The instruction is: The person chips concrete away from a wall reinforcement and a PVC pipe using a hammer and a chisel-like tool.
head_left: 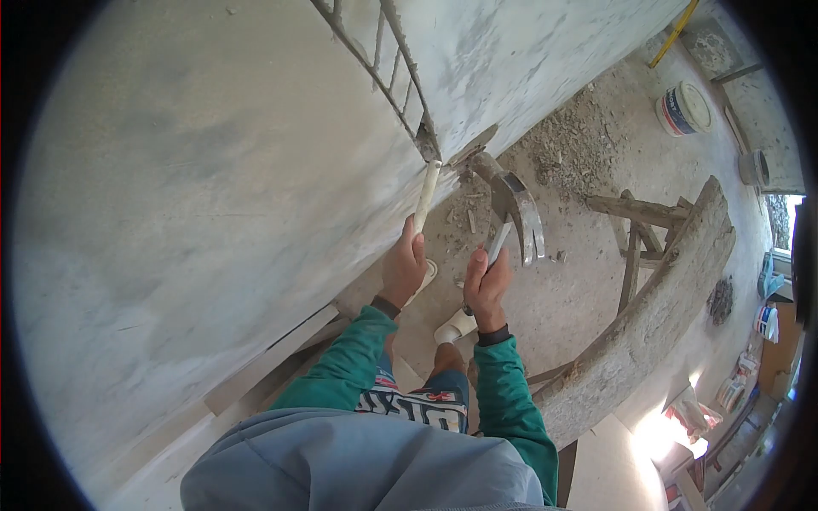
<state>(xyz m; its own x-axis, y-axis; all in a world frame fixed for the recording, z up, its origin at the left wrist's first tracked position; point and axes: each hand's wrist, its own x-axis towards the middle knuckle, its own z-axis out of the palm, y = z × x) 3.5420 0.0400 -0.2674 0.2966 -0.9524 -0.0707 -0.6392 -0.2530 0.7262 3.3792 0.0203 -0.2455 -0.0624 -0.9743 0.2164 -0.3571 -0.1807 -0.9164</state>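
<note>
My left hand (403, 271) is closed around a pale, rod-like chisel (428, 194). Its upper end meets the wall corner, just below a chipped hollow (426, 143) where cut grooves (394, 64) run down the plaster. To its right, my right hand (488, 288) grips a claw hammer (515, 198) by its handle. The hammer head is raised, with its striking face toward the wall and the claw curving to the right. A gap shows between hammer and chisel.
Rubble (579, 145) lies along the wall's foot. On the right stands a rough wooden trestle with a thick plank (648, 328). A white bucket (683, 109) and a grey pail (754, 168) are farther back. My feet are on the floor below my hands.
</note>
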